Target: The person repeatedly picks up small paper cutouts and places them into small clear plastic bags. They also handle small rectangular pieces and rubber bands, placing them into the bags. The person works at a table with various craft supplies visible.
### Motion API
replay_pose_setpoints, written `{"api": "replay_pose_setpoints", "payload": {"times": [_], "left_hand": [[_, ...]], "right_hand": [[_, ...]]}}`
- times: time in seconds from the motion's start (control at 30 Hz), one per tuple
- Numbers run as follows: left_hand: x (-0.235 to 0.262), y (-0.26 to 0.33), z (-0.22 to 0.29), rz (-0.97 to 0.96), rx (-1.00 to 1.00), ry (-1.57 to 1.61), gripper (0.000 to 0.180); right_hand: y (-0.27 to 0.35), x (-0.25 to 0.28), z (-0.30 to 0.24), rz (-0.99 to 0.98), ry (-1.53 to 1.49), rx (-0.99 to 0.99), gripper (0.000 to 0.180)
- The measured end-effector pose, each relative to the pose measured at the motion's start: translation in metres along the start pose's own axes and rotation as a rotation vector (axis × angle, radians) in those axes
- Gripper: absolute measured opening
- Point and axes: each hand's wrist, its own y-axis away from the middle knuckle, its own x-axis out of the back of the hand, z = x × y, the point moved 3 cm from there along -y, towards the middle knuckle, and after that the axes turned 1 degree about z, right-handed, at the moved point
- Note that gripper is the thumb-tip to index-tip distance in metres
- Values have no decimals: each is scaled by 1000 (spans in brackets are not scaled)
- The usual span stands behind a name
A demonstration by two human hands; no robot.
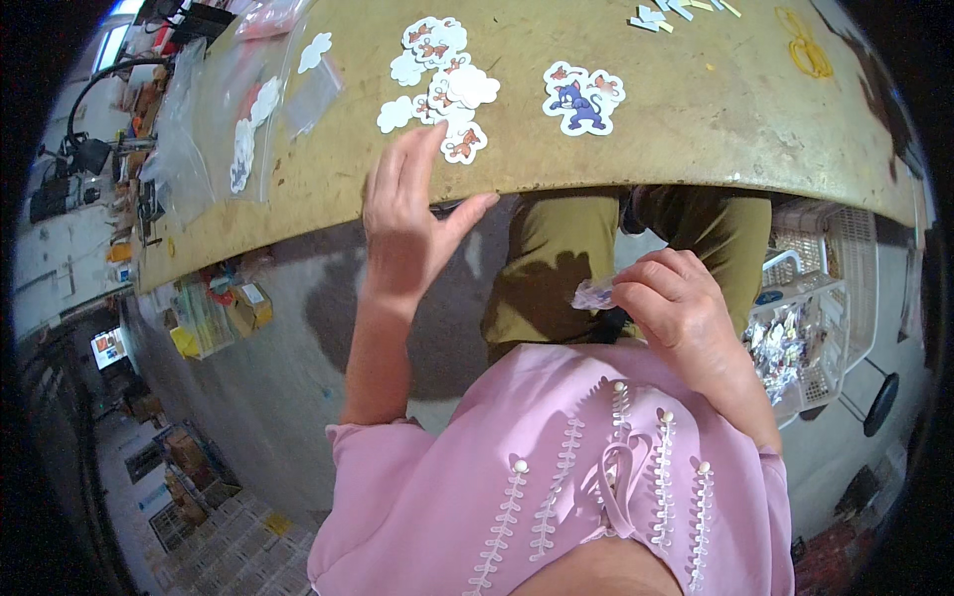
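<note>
My left hand (410, 214) is at the table's front edge, thumb spread away from the fingers and nothing in it. Its fingertips reach the near side of a loose heap of cloud-shaped cutouts (472, 87), some showing white backs and some a small reddish-brown animal print. Over my lap, my right hand (676, 306) pinches a small crumpled clear plastic piece (593, 294), perhaps a little bag; what it contains is too small to tell. Right of the heap lies a separate cutout cluster (584, 111) with a dark blue cartoon cat in front.
Clear plastic bags (189, 164), one with cutouts on it or inside, cover the table's left end. Small white and yellow strips (656, 18) and a yellow cord loop (810, 48) lie toward the back right. A white basket (853, 253) of small packets stands by my right side.
</note>
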Motion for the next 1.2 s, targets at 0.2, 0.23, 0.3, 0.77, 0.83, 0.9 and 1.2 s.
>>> {"api": "replay_pose_setpoints", "payload": {"times": [0.2, 0.23, 0.3, 0.77, 0.83, 0.9, 1.2], "left_hand": [[-3, 1, 7, -64, -116, -8, 50], [-3, 4, 9, -65, -91, 11, 44], [-5, 4, 7, -35, -93, 22, 41], [3, -9, 9, -42, 40, 242, 14], [8, -14, 6, -76, 120, 274, 9], [10, -16, 6, -91, 167, 287, 7], [5, -14, 5, -93, 308, 357, 1]], "right_hand": [[4, -2, -1, -13, 65, 42, 19], [6, -3, 0, -4, 73, 44, 19], [7, -5, 1, 46, 96, 72, 21], [18, -11, 4, 251, 153, 224, 25], [18, -13, 5, 244, 139, 214, 25], [18, -13, 5, 237, 131, 210, 25], [18, -9, 5, 191, 127, 184, 26]]}}
